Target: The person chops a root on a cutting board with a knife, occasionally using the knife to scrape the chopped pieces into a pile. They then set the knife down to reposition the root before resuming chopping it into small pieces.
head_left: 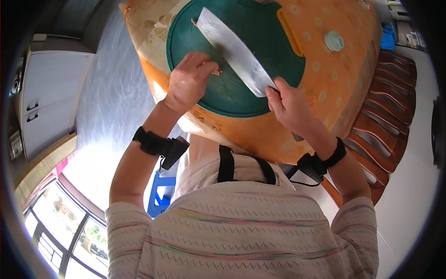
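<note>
My right hand (292, 104) is wrapped round the handle of a large cleaver (237, 56), whose broad blade slants up and left across the green round cutting board (218, 100). Over the board's left part, my left hand (191, 76) has its fingers curled and pinched on a small brownish piece (216, 72), too small to name. The blade is to the right of this hand and apart from it. Another small brown bit (194, 22) shows at the blade's far left edge. Dark specks lie near the blade.
An orange patterned tablecloth (344, 74) covers the table under the board. A yellow handle (290, 32) is at the board's right side, with a pale green lid-like object (334, 41) beyond it. A wooden slatted chair (381, 116) stands right; a blue stool (160, 195) is below left.
</note>
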`<move>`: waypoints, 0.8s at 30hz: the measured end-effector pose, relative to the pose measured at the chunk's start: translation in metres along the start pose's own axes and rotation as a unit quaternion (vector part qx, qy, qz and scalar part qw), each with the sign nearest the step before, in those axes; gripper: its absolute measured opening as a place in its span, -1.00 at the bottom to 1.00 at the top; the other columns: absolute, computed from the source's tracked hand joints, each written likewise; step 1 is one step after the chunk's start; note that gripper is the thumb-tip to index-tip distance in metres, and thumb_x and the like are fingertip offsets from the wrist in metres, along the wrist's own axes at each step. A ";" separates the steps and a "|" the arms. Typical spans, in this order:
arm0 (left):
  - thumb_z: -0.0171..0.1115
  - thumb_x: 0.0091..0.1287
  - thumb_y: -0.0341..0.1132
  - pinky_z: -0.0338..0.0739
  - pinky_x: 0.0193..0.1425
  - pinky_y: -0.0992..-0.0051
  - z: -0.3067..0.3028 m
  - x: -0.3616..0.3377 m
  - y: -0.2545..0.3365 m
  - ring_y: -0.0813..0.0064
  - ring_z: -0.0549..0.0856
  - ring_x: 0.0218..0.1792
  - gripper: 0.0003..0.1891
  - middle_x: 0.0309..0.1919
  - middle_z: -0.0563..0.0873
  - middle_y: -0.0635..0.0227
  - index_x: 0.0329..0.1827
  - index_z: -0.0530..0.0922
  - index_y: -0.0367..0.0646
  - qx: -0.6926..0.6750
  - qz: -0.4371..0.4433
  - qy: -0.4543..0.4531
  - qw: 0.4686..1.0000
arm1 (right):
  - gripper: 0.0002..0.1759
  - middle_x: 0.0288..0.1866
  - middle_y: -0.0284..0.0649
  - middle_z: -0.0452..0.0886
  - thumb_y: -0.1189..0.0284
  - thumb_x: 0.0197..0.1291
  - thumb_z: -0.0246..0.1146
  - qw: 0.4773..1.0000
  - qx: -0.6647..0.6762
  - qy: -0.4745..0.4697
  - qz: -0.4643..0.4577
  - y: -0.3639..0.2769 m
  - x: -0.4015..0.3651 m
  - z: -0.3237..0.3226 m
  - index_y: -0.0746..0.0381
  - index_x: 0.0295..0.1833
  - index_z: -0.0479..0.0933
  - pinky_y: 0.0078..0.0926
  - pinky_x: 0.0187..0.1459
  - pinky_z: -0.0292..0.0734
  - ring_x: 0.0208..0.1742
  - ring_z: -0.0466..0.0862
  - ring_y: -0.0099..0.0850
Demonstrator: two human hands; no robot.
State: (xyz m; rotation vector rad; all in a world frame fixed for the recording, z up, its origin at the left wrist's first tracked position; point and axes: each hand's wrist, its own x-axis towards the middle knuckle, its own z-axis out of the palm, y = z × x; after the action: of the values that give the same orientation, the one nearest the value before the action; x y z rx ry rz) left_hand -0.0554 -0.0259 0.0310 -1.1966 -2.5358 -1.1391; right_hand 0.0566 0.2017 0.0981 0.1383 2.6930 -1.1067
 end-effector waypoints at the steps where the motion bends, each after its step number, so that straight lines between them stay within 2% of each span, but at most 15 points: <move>1: 0.32 0.02 -0.60 0.57 -0.12 0.35 0.000 -0.002 0.003 0.24 0.62 -0.18 -0.75 -0.26 0.60 0.31 -0.24 0.64 -0.11 0.002 -0.005 0.002 1.000 | -0.80 -0.60 0.01 0.52 0.39 0.35 0.12 1.000 0.000 -0.005 -0.003 0.000 0.001 0.000 0.29 -0.26 0.34 -0.19 -0.54 0.41 -0.54 0.57 0.01; 12: 0.38 0.01 -0.56 0.57 -0.18 0.43 0.026 -0.017 0.022 0.34 0.63 -0.24 -0.81 -0.28 0.59 0.35 -0.30 0.70 -0.11 0.058 -0.109 0.147 0.981 | -0.82 -0.61 -0.01 0.51 0.41 0.35 0.09 0.991 -0.083 -0.063 -0.080 -0.001 0.023 -0.008 0.27 -0.27 0.30 -0.11 -0.51 0.45 -0.53 0.57 0.04; 21: 0.37 -0.01 -0.56 0.56 -0.16 0.42 0.030 -0.023 0.019 0.31 0.62 -0.23 -0.78 -0.26 0.59 0.34 -0.28 0.70 -0.11 0.054 -0.114 0.163 0.979 | -0.82 -0.63 -0.01 0.49 0.42 0.35 0.08 0.980 -0.128 -0.090 -0.125 -0.022 0.041 -0.024 0.28 -0.27 0.29 -0.12 -0.51 0.42 -0.53 0.56 0.03; 24: 0.36 -0.01 -0.58 0.56 -0.15 0.42 0.029 -0.023 0.017 0.30 0.62 -0.23 -0.78 -0.26 0.59 0.33 -0.28 0.69 -0.13 0.031 -0.109 0.168 0.979 | -0.81 -0.63 0.00 0.48 0.42 0.35 0.08 0.976 -0.140 -0.124 -0.108 -0.029 0.045 -0.028 0.29 -0.27 0.28 -0.11 -0.50 0.41 -0.53 0.55 0.04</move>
State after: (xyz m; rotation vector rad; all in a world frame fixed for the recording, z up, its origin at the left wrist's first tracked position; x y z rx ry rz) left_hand -0.0221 -0.0139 0.0108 -0.6553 -2.4586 -1.1796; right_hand 0.0033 0.2009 0.1261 -0.3244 2.6428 -0.7238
